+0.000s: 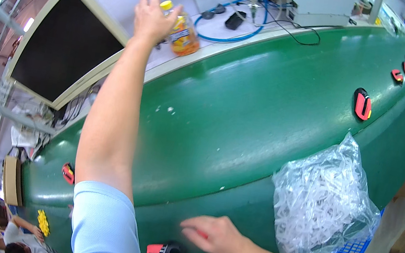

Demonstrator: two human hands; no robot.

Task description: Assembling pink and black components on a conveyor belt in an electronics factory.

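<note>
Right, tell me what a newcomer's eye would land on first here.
Probably the person's left hand, stretched up to a yellow-capped bottle of orange liquid just beyond the long green worktop. Next might come the clear plastic bag at the lower right, bulging with whitish translucent parts, and then the dark-screened monitor at the upper left.

Shiny green tabletop (249,97), red-and-black gadgets (362,105) scattered all over it, plus a clear bag (348,149) of whitish bits (313,197)
</note>
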